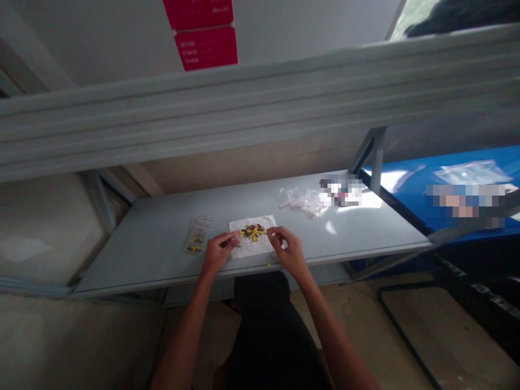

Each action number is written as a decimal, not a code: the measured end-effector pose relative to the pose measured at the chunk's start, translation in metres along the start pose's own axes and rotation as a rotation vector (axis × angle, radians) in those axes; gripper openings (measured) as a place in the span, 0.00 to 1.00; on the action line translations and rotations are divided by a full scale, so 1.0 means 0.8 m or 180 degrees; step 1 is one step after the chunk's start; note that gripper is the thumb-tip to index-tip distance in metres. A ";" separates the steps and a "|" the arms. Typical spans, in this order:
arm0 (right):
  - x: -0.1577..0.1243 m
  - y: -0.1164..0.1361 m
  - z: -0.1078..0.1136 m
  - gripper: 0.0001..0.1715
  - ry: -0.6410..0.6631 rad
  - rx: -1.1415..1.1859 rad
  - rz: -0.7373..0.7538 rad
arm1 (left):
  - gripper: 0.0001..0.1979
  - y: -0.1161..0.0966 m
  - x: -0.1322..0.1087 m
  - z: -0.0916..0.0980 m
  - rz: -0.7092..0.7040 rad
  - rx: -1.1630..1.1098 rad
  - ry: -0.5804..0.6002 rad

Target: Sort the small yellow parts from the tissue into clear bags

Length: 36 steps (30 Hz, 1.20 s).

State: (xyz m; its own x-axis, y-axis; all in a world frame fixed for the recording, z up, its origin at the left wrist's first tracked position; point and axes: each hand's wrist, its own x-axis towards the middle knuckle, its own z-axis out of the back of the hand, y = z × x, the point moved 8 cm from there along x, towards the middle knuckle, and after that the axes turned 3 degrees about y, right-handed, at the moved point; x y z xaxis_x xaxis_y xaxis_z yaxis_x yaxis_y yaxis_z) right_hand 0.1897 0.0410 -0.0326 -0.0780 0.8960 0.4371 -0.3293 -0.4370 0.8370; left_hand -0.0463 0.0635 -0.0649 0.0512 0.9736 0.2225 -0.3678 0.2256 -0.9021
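The work looks partly done, judged by what lies around the white sheet (242,222) on the table (154,238). In the middle of the sheet is a loose pile of yellow and dark pieces (254,232), so a good share seems left unbagged. Left of the sheet, clear bags (195,248) lie together with similar pieces inside, the portion that appears finished; their overlap hides the count. Right of the sheet and farther back, more clear bags (300,201) lie flat, seemingly unfilled. A single yellow piece (268,265) sits off the sheet's near edge. The left hand (216,253) is at the sheet's left side, fingers bent towards the thumb near something clear; whether it grips this, I cannot tell. The right hand (291,250) curls loosely at the pile's right edge, fingertips nearly together; whether they pinch a piece is too small to tell.
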 end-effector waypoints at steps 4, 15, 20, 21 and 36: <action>-0.033 -0.001 0.005 0.09 0.0900 -0.0213 0.0230 | 0.17 0.000 0.001 0.000 0.0021 -0.0038 0.0001; -0.043 0.003 -0.015 0.09 0.1024 -0.0626 0.0476 | 0.18 0.000 -0.003 0.001 0.0053 -0.0121 -0.0009; -0.004 0.016 -0.026 0.09 0.0676 -0.0022 0.0323 | 0.16 -0.026 -0.010 -0.014 -0.0190 -0.0136 0.0096; 0.004 0.020 -0.034 0.09 0.0689 0.0078 0.0378 | 0.16 -0.032 -0.011 -0.020 -0.0244 -0.0192 0.0149; 0.020 -0.014 -0.028 0.14 -0.0111 -0.0073 0.0129 | 0.31 0.029 0.000 -0.005 0.0556 -0.2046 -0.0738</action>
State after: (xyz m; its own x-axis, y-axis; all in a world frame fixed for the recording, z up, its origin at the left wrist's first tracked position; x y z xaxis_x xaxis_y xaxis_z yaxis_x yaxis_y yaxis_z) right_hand 0.1711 0.0620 -0.0425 -0.0591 0.8741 0.4821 -0.3480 -0.4707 0.8108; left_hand -0.0509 0.0687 -0.0873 -0.1840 0.9809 0.0631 0.2726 0.1126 -0.9555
